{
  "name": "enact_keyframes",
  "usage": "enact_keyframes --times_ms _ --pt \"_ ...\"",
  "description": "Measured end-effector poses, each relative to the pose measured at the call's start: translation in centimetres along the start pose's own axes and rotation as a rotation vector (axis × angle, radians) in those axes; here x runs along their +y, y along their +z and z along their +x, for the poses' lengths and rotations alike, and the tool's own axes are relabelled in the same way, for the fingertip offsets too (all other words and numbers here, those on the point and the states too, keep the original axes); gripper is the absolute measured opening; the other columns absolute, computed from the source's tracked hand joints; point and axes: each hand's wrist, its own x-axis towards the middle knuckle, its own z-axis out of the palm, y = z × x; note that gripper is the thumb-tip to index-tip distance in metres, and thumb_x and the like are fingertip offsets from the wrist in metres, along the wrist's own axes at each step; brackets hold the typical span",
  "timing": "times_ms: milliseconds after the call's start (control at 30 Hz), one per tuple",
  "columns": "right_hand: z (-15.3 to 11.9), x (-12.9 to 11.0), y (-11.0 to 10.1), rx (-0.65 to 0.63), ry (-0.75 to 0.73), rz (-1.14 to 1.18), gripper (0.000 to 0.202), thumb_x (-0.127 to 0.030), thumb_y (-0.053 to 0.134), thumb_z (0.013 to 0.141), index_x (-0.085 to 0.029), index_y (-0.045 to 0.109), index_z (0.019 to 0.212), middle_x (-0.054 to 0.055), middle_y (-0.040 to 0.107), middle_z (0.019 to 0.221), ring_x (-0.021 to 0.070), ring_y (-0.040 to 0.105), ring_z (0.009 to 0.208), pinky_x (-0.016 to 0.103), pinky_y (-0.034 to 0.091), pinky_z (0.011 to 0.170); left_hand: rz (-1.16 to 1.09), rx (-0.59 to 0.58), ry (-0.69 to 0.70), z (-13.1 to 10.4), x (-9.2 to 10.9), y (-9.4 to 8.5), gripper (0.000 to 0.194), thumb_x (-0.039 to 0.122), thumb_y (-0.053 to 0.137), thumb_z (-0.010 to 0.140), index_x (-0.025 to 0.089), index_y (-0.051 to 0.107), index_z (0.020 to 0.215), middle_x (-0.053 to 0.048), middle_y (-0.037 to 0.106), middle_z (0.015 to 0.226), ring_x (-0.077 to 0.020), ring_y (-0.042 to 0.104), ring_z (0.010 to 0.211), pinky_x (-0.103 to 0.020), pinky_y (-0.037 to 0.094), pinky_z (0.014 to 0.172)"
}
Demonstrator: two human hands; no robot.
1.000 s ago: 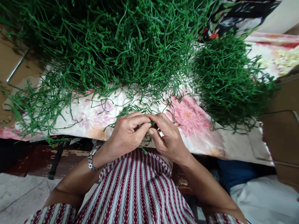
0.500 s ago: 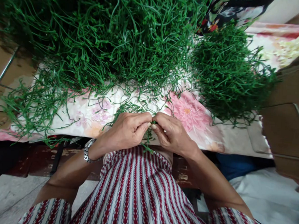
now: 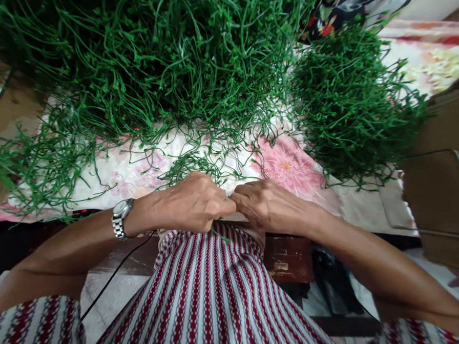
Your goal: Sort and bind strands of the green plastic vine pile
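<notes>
My left hand [image 3: 197, 201], with a silver watch on its wrist, is closed with its knuckles up. My right hand [image 3: 268, 205] is closed too, its fingertips meeting those of the left above my lap. Both pinch green plastic stems [image 3: 221, 237], mostly hidden by the fingers; a thin green tip shows below the left hand. Just beyond the left hand lies a small bunch of similar stems [image 3: 187, 164] on the flowered cloth [image 3: 287, 167].
A large heap of green stems [image 3: 162, 60] covers the far side, with a second heap [image 3: 356, 101] to its right. Loose stems [image 3: 49, 162] spread at left. A cardboard box [image 3: 440, 188] stands at right. Pale yellow pieces [image 3: 454, 63] lie at far right.
Both hands have come nearer my body and turned knuckles up, with the elbows spread wider. The green piece between the fingertips has become mostly hidden.
</notes>
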Motion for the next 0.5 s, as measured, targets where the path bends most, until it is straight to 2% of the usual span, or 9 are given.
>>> enact_keyframes --times_ms 100,200,267,367,433,500 --pt "-0.2 0.0 -0.4 -0.099 -0.05 -0.013 0.007 -0.013 0.046 0.081 -0.015 0.048 0.075 0.002 0.052 0.065 0.0099 0.04 0.053 0.027 0.023 0.051 -0.035 -0.09 0.061 0.0 -0.1 -0.3 0.018 0.003 0.04 0.063 0.017 0.05 0.057 0.003 0.051 0.05 -0.0093 0.036 0.044 -0.026 0.02 0.046" --pt "-0.6 0.7 -0.7 -0.077 -0.04 0.049 0.009 -0.011 0.045 0.081 -0.016 0.05 0.075 0.001 0.051 0.066 0.0099 0.041 0.054 0.026 0.026 0.05 -0.128 0.018 -0.028 -0.6 -0.7 -0.7 0.02 0.001 0.04 0.069 0.016 0.052 0.062 0.003 0.048 0.051 -0.0088 0.036 0.046 -0.025 0.025 0.048" --pt "-0.8 1.3 -1.1 0.076 0.036 0.145 0.012 -0.011 0.042 0.084 -0.015 0.05 0.075 0.003 0.052 0.069 0.0107 0.045 0.06 0.024 0.033 0.053 -0.258 0.156 -0.189 -1.0 -1.0 -1.1 0.018 0.005 0.042 0.077 0.016 0.053 0.069 0.003 0.049 0.056 -0.0077 0.041 0.05 -0.022 0.03 0.051" --pt "-0.8 1.7 -1.6 0.393 0.171 0.356 0.015 -0.014 0.041 0.087 -0.015 0.054 0.081 0.008 0.057 0.085 0.0136 0.054 0.08 0.027 0.043 0.068 -0.472 0.331 -0.414 -1.2 -1.1 -1.2 0.008 0.013 0.048 0.081 0.016 0.054 0.076 0.003 0.054 0.067 -0.0066 0.048 0.059 -0.018 0.038 0.056" --pt "-0.6 1.6 -1.8 0.543 0.235 0.459 0.015 -0.014 0.043 0.087 -0.015 0.056 0.08 0.009 0.058 0.094 0.0149 0.056 0.088 0.029 0.045 0.076 -0.567 0.392 -0.491 -1.2 -1.0 -0.9 0.005 0.012 0.052 0.08 0.016 0.054 0.079 0.003 0.056 0.071 -0.0067 0.051 0.063 -0.017 0.04 0.059" --pt "-0.4 1.3 -1.9 0.633 0.29 0.489 0.015 -0.014 0.045 0.086 -0.016 0.056 0.077 0.007 0.06 0.088 0.0142 0.057 0.084 0.029 0.045 0.075 -0.61 0.419 -0.52 -1.2 -0.8 -0.3 0.007 0.01 0.052 0.078 0.016 0.055 0.08 0.002 0.057 0.074 -0.0073 0.052 0.066 -0.018 0.041 0.061"
